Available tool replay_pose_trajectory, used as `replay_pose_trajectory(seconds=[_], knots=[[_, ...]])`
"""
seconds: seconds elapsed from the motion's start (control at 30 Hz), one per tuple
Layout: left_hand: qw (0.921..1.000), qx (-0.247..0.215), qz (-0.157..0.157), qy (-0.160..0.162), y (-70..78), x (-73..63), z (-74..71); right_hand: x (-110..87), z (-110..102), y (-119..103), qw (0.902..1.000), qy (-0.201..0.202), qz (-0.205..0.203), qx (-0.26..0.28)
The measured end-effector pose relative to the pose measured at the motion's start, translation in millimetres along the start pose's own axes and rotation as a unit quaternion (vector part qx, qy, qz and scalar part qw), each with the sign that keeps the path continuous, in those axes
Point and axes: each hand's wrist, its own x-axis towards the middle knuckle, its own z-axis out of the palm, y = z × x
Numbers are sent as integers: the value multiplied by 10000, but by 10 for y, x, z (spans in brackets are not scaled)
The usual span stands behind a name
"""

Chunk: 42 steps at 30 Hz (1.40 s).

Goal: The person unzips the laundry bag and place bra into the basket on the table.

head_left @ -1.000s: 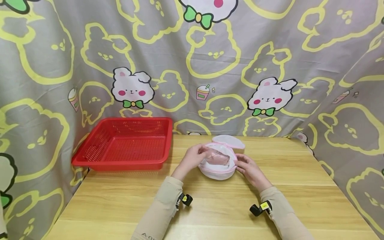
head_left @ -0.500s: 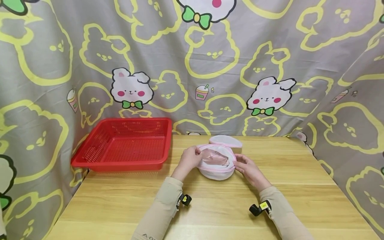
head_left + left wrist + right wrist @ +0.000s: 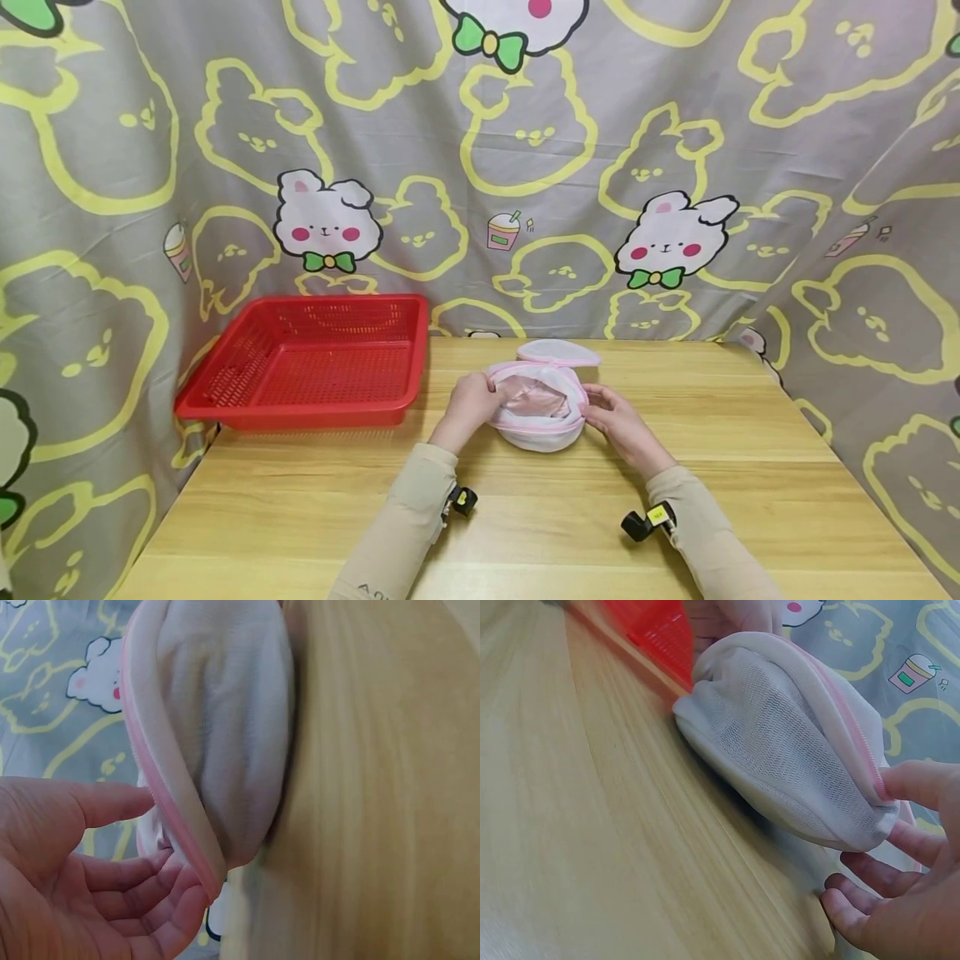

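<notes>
A round white mesh laundry bag [image 3: 542, 438] with pink zipper edging stands unzipped on the wooden table in the head view. Its lid flap [image 3: 558, 353] is folded back behind it. Inside lies a shiny pink piece of cloth [image 3: 534, 398], partly hidden by the bag's wall. My left hand [image 3: 472, 407] pinches the left side of the rim, its thumb against the pink zipper [image 3: 161, 784] in the left wrist view. On the opposite side, my right hand [image 3: 624, 423] holds the rim between thumb and fingers; its lower fingers [image 3: 851, 900] spread beneath the mesh.
A red plastic basket [image 3: 292, 412] with perforated walls stands at the back left of the table [image 3: 525, 533]. Behind the table hangs a grey curtain [image 3: 420, 125] with cartoon prints. Each sleeved wrist carries a small black camera.
My left hand has drawn back from over the opening to the left rim, uncovering more of the pink cloth. The bag and its flap have shifted slightly left; the right hand keeps its hold.
</notes>
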Motion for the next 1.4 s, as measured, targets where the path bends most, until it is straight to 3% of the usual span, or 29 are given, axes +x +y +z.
replay_pose_trajectory(seconds=[0.27,0.77,0.97,1.23,1.4], knots=[[9999,52,88,85,-18,11,86,-16,7,4,9998,-90,-83,-157],[9995,82,216,206,34,0,122,-8,3,38,9998,-58,-90,-178],[9985,-92,404,354,35,0,109,3,5,37,9998,-38,-112,-147],[9948,-460,853,297,82,-2,60,-11,-13,39,9998,-30,-111,-162],[9900,-903,992,441,87,15,59,-3,-23,58,9998,-36,-118,-171]])
